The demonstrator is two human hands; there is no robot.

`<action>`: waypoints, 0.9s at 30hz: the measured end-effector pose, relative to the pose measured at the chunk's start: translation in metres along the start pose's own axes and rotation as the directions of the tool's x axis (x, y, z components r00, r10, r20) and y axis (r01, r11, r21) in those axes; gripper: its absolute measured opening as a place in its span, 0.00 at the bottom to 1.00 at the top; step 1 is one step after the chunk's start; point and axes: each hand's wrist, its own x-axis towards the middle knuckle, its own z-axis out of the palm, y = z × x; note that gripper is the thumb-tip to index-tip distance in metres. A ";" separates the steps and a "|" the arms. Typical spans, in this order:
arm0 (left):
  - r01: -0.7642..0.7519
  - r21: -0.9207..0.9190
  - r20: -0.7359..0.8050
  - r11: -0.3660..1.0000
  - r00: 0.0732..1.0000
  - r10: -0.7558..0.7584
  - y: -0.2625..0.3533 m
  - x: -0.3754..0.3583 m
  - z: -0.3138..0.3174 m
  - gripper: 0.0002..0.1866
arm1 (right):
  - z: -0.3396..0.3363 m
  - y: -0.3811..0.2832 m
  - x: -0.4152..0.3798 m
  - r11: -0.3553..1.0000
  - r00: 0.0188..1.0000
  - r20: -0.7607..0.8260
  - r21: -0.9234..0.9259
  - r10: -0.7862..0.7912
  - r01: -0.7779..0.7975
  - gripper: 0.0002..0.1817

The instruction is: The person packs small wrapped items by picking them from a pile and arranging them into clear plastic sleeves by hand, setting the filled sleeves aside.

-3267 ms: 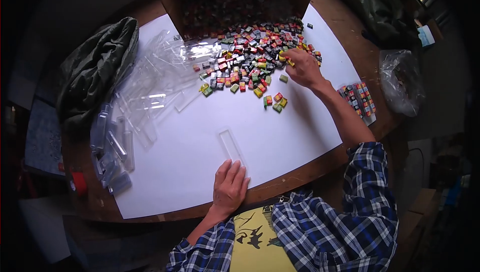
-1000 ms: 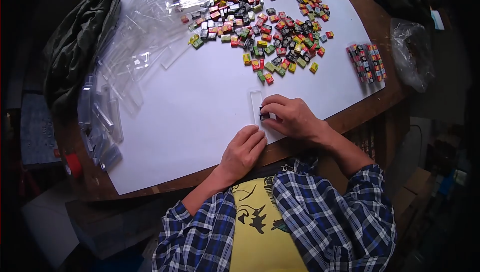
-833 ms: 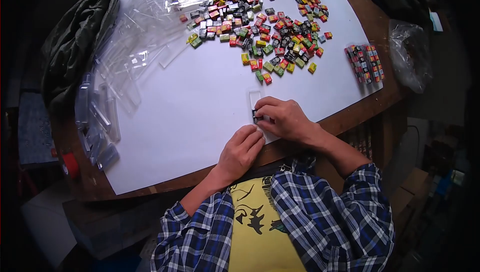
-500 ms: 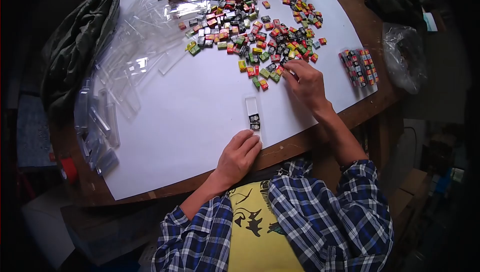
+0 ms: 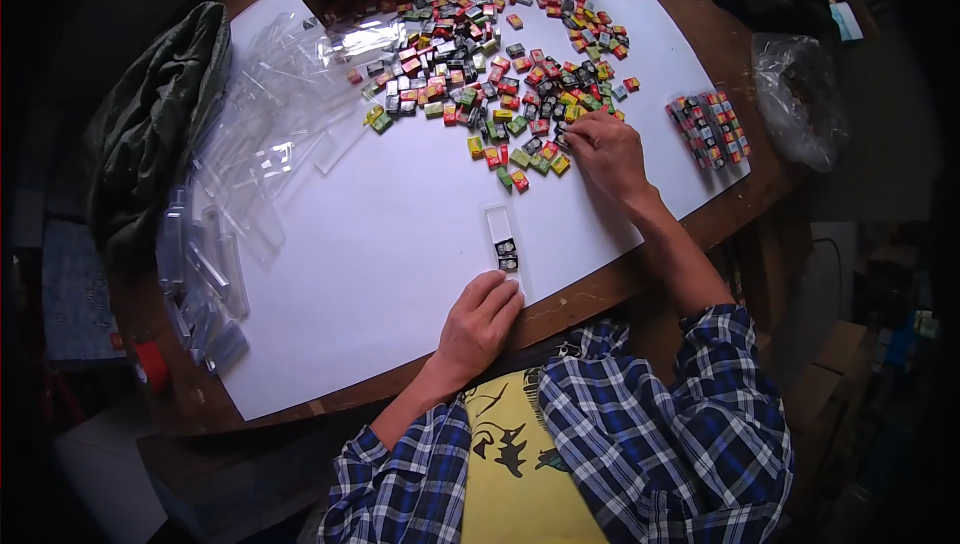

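A narrow clear plastic case (image 5: 498,224) lies on the white sheet with black miniature boxes (image 5: 506,255) in its nearer part. My left hand (image 5: 478,322) is closed on the near end of this case, its fingertips covering that end. My right hand (image 5: 607,151) is at the near right edge of a spread of small coloured boxes (image 5: 519,159). Its thumb and fingers are pinched together at a small dark box (image 5: 562,134); the fingertips partly hide it.
Clear cases (image 5: 215,264) and lids (image 5: 262,159) are heaped at the left beside a dark green cloth (image 5: 160,129). Filled cases (image 5: 708,130) lie at the right, near a clear plastic bag (image 5: 800,99). Red tape (image 5: 151,365) sits at the lower left table edge.
The whole view has shifted slightly. My right hand has moved a little along the edge of the spread, its fingers now pinched at a dark box. My left hand still holds the case.
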 end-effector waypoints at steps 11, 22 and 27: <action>0.030 0.081 -0.073 0.996 0.997 -0.024 0.007 -0.001 -0.001 0.16 | -0.019 -0.010 0.019 0.991 0.964 0.243 -0.049 -0.110 0.126 0.12; 0.039 0.070 -0.065 0.997 0.997 -0.035 0.004 -0.002 0.001 0.14 | -0.016 0.004 0.048 0.947 0.881 0.402 -0.089 -0.249 0.308 0.11; 0.025 0.086 -0.069 0.996 0.997 -0.020 0.004 -0.002 0.003 0.14 | -0.023 0.002 0.043 0.965 0.892 0.406 -0.078 -0.198 0.250 0.11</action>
